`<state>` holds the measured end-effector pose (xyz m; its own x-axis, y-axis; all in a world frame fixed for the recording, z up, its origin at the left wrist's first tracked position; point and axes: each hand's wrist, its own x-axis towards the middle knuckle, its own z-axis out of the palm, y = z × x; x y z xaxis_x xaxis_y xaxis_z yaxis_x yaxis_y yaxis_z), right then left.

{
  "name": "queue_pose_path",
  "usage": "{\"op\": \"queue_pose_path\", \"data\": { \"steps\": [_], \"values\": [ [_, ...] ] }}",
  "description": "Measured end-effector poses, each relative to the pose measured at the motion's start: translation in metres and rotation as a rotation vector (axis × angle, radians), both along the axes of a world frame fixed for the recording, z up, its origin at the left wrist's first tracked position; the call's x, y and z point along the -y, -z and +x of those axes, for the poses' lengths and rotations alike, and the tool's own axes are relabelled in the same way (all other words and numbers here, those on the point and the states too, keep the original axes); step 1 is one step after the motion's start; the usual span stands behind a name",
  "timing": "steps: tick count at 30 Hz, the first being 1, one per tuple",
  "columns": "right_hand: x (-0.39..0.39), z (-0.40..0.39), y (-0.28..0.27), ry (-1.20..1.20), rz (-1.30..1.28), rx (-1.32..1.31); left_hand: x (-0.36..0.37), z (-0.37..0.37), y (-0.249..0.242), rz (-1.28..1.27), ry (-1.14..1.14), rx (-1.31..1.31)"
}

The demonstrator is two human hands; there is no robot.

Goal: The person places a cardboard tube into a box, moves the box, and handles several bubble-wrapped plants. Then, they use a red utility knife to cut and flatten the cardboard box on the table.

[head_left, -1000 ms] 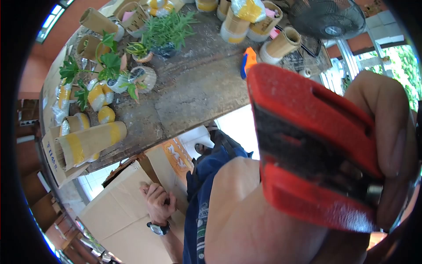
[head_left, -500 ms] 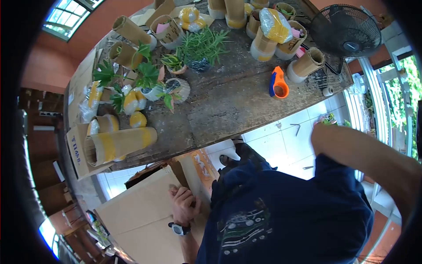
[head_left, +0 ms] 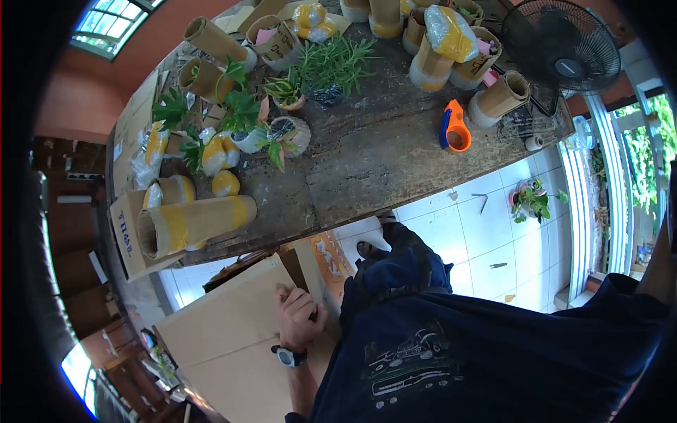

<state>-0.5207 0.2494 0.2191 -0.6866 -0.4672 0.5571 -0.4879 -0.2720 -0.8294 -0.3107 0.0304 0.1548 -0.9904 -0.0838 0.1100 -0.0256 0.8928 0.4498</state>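
Observation:
My left hand (head_left: 299,319), with a wristwatch (head_left: 285,357) on it, lies on a large cardboard box (head_left: 218,345) at the lower left, below the table. Its fingers are curled over the edge of a box flap. My right hand is out of the picture; only my dark blue shirt (head_left: 451,352) fills the lower right. An orange tape dispenser (head_left: 455,131) lies on the worn wooden table (head_left: 367,166), far from both hands.
Small potted plants (head_left: 243,130) and several cardboard tubes wrapped with yellow tape (head_left: 190,222) crowd the table's left and far side. A black fan (head_left: 560,44) stands at the table's right end. A small plant (head_left: 530,201) sits on the white tiled floor.
One second ago my right hand held a red tape dispenser close to the camera. It has since swung away to the right and left the view. My left hand stayed on the box.

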Motion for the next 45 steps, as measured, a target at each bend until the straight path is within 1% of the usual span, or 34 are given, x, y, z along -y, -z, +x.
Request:
{"op": "queue_pose_path", "data": {
  "steps": [3,7,10,19,31,34,45],
  "values": [
    [-0.003,0.003,0.003,0.003,0.013,0.002,-0.002,-0.003,-0.005,0.005,-0.007,0.021],
    [-0.015,-0.003,-0.015,-0.006,0.014,-0.051,-0.002,-0.002,0.003,0.003,-0.008,-0.009],
    [-0.022,-0.008,-0.028,-0.016,0.022,-0.086,-0.001,0.0,-0.003,0.01,-0.013,0.027],
    [-0.034,-0.016,-0.047,-0.049,0.05,-0.131,0.001,0.0,0.001,0.021,-0.022,-0.023],
    [-0.041,-0.012,-0.052,-0.06,0.073,-0.136,0.0,0.002,0.003,0.035,-0.039,-0.018],
    [-0.043,-0.011,-0.053,-0.058,0.075,-0.139,0.001,0.002,0.001,0.006,-0.02,0.017],
    [-0.049,-0.008,-0.055,-0.073,0.08,-0.143,-0.005,0.0,0.002,0.009,-0.02,-0.001]
  ]
}}
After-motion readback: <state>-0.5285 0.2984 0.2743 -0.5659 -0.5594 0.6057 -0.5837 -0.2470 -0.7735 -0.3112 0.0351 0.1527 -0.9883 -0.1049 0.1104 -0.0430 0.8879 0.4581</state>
